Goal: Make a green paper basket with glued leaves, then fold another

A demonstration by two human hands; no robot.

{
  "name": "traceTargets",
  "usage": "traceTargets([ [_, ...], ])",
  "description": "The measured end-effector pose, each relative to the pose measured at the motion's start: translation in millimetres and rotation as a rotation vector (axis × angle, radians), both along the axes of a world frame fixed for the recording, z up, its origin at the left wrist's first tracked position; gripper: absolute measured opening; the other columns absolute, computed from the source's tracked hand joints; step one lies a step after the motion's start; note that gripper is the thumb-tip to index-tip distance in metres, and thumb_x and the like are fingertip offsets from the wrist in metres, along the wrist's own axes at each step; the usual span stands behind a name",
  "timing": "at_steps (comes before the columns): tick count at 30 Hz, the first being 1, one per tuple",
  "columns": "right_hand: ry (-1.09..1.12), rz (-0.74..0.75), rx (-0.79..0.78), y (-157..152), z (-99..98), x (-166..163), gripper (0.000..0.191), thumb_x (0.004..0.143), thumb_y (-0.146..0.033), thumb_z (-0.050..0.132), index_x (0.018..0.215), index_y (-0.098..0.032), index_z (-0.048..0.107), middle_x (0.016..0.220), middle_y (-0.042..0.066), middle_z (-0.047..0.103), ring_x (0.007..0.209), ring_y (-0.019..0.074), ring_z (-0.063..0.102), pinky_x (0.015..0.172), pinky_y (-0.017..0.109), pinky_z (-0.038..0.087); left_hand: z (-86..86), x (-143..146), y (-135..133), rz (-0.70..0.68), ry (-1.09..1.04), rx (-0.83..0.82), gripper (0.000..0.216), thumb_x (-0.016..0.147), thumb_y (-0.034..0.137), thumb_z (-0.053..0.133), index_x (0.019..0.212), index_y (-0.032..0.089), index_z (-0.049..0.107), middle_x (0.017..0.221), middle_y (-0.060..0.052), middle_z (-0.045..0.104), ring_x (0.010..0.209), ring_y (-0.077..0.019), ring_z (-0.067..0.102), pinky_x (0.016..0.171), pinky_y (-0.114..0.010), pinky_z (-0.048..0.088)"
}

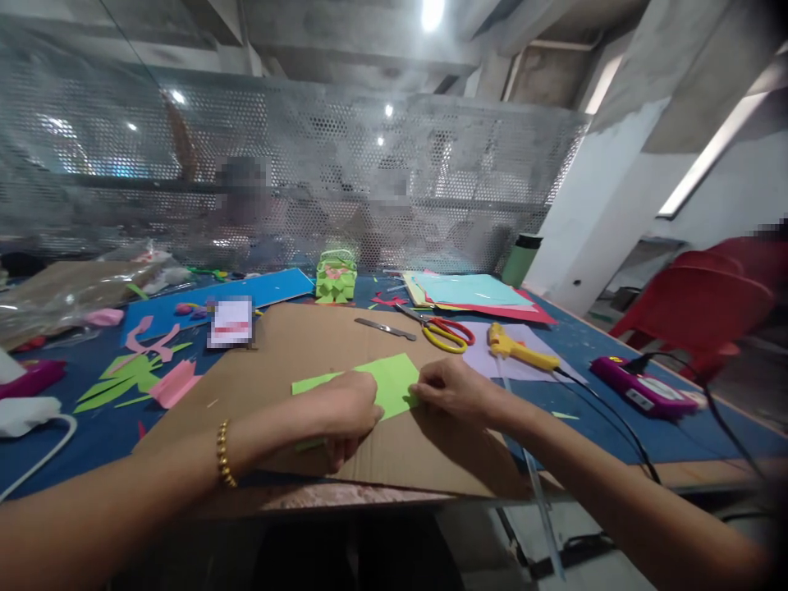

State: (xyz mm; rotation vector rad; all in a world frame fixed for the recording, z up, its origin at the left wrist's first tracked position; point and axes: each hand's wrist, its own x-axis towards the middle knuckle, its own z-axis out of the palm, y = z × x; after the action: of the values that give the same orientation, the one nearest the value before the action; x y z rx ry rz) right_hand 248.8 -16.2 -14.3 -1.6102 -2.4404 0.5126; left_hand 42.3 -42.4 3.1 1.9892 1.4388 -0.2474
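Observation:
A light green sheet of paper (394, 379) lies on a brown cardboard sheet (295, 345) in front of me. My left hand (345, 410) rests on the paper's near left part with fingers curled down, pressing it. My right hand (452, 390) pinches the paper's right edge with closed fingers. A gold bead bracelet (225, 454) is on my left wrist.
Yellow-handled scissors (444, 332), a metal blade (385, 329) and a yellow glue gun (520, 348) with a black cord lie beyond the paper. Stacked coloured sheets (471, 291), a green paper box (336, 277), pink and green scraps (148, 369), a clear ruler (535, 484). Red chairs (702, 308) at right. People sit behind the perforated screen (308, 164).

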Motion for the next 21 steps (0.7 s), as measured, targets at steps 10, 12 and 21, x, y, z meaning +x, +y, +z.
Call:
traceTargets([
  [10,-0.126,-0.008,-0.021,-2.4,6.1,-8.2,0.034,0.078,-0.05,0.072,0.065,-0.02,0.065,0.058,-0.002,0.054,0.055,0.0128,0.044,0.052,0.028,0.025,2.7,9.1,8.9,-0.117,0.066,0.4,0.031,0.091,0.04,0.056,0.086,0.014,0.07,0.1,-0.018,0.075,0.094,-0.0312,0.07,0.074,-0.035,0.049],
  [12,-0.128,-0.012,-0.062,1.6,8.1,-9.5,0.035,0.076,-0.051,0.073,0.063,-0.02,0.064,0.057,-0.002,0.054,0.057,0.0135,0.047,0.051,0.028,0.026,0.5,9.8,10.0,-0.143,0.068,0.405,0.036,0.093,0.044,0.055,0.081,0.015,0.071,0.086,-0.014,0.076,0.083,-0.0279,0.071,0.067,-0.032,0.046],
  [21,-0.082,-0.069,-0.399,11.2,18.2,-17.0,0.026,0.078,-0.03,0.07,0.057,-0.019,0.059,0.05,-0.003,0.061,0.047,0.0134,0.06,0.046,0.022,0.047,-10.8,2.8,6.4,-0.168,0.026,0.506,0.035,0.092,0.043,0.054,0.091,0.014,0.074,0.091,-0.015,0.075,0.08,-0.0279,0.07,0.056,-0.03,0.039],
])
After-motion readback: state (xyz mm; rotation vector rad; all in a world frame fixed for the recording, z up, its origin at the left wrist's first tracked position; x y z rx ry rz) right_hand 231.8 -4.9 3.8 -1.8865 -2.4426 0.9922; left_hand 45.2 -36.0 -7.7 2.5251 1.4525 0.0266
